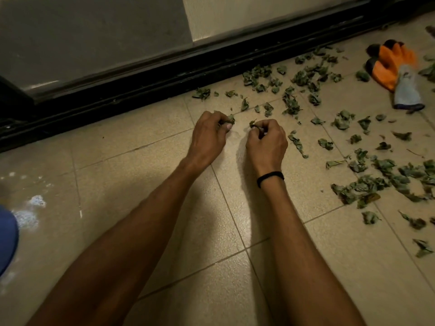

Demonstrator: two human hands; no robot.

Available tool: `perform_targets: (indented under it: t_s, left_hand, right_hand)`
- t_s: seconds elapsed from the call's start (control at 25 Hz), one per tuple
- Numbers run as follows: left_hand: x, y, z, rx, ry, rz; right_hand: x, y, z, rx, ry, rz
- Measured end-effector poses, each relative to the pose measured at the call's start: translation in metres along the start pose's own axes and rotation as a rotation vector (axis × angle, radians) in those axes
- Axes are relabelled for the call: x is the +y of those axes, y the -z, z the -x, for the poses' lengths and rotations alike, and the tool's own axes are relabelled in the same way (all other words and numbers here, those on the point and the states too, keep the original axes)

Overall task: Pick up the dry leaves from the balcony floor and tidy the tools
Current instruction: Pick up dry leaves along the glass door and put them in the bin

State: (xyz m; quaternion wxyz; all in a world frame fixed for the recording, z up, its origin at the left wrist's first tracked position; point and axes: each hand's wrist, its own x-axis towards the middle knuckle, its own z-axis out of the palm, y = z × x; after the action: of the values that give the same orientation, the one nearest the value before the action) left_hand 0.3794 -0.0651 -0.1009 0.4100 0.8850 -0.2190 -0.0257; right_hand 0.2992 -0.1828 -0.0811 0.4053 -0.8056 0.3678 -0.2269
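Observation:
Dry green-grey leaves (pixel 292 102) lie scattered over the beige tiled floor (pixel 146 189), mostly to the right and far right of my hands. My left hand (pixel 208 137) is low over the floor, its fingers curled round a few leaves that stick out at the fingertips. Close beside it, my right hand (pixel 266 140), with a black band on the wrist, pinches another small clump of leaves. A denser heap of leaves (pixel 381 182) lies at the right. An orange and grey work glove (pixel 397 71) lies on the floor at the upper right.
A black sliding-door track (pixel 141 90) runs diagonally across the back, with a glass door panel (pixel 82 38) above it. White stains (pixel 30 212) mark the tiles at the left. A blue object (pixel 7 241) cuts in at the left edge.

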Motion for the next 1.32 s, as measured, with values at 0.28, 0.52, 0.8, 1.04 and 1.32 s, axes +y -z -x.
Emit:
perform_targets:
  t_s: [0.28,0.52,0.8,1.04,1.32]
  left_hand:
    - [0.019,0.030,-0.008,-0.009,0.590,0.990]
    - [0.020,0.040,-0.010,-0.110,0.709,1.178]
    - [0.023,0.031,-0.010,-0.237,0.600,0.809]
    - [0.029,0.038,-0.020,-0.229,0.434,0.613]
    - [0.009,0.059,-0.027,0.012,0.554,0.531]
  right_hand:
    - [-0.016,0.019,-0.006,-0.077,-0.608,-0.903]
    - [-0.025,0.021,-0.002,-0.160,-0.730,-1.174]
    - [-0.034,-0.005,0.017,-0.424,-0.453,-0.788]
    - [-0.028,-0.009,0.014,-0.324,-0.470,-0.696]
    - [-0.029,0.000,0.008,-0.177,-0.631,-0.852]
